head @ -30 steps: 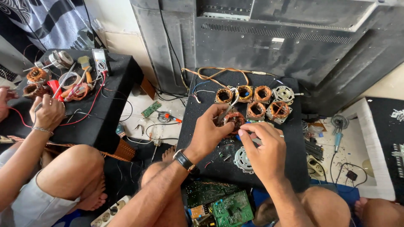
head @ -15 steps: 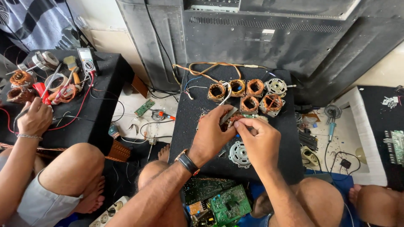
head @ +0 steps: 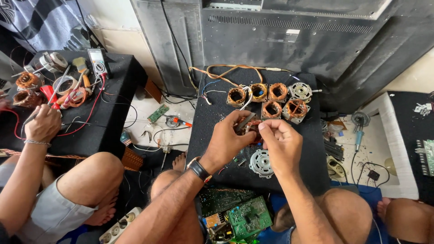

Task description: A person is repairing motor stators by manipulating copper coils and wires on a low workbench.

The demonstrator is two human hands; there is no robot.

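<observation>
My left hand [head: 228,138], with a watch on its wrist, and my right hand [head: 280,144] meet over a black mat [head: 212,117]. Together they grip a small motor stator with copper windings [head: 250,125], mostly hidden by the fingers. Just beyond the hands lie several more copper-wound stators [head: 271,108] and a round metal motor cover [head: 299,91]. A second metal end cover [head: 261,163] rests on the mat under my right hand.
A green circuit board [head: 248,217] lies near my knees. To the left another person's hand [head: 43,124] works at a black table with a multimeter [head: 97,61], tape rolls and red leads. A large grey panel [head: 289,40] stands behind; tools litter the floor at right.
Both hands stayed on the stator, shifting slightly toward me as the view moved. The other person's hand on the left moved a little nearer.
</observation>
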